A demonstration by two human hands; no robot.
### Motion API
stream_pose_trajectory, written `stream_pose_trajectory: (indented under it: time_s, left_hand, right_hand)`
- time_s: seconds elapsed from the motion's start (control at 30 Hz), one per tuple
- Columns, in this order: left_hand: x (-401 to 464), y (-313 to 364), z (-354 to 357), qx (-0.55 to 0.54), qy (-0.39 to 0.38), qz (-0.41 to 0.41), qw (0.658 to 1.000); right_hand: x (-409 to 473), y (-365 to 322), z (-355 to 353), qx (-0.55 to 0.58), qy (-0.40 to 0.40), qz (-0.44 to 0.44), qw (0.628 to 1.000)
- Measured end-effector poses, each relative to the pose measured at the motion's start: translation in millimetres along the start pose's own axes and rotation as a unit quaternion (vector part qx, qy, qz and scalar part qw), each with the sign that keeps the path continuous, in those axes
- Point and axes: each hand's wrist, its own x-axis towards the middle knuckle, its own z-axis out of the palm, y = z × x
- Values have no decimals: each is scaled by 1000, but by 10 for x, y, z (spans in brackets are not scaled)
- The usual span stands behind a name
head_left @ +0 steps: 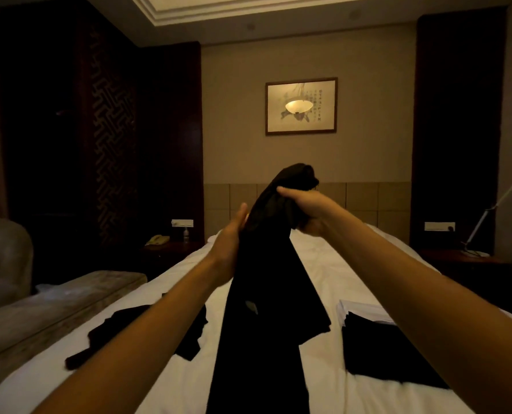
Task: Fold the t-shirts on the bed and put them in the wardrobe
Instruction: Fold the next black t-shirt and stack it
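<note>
Over the white bed (353, 264), from left to right, we see:
Bench: a long upholstered bench (40, 312) runs along the bed's left side.
Loose t-shirt: a crumpled black t-shirt (189, 333) lies on the sheet, partly behind our left forearm.
Left hand: our left hand (228, 243) presses flat, fingers straight, against the hanging cloth's left side.
Held t-shirt: a black t-shirt (266, 294) hangs lifted above the bed's middle.
Right hand: our right hand (304, 213) grips its bunched top.
Folded pile: folded black t-shirts (383, 348) rest on the bed at right.
</note>
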Motion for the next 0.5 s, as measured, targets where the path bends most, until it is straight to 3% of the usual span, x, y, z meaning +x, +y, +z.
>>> stream_pose_trajectory:
  time_s: [0.17, 0.33, 0.5]
  left_hand:
    - [-141, -322, -14, -45, 54, 39, 997]
    - [-85, -435, 60, 22, 128, 149, 980]
    - [-7, -266, 206, 104, 122, 190, 969]
  right_hand:
    - [45, -160, -49, 77, 26, -14, 997]
    - [89, -129, -77, 75, 49, -42, 995]
    - [101, -46, -106, 77, 51, -43, 995]
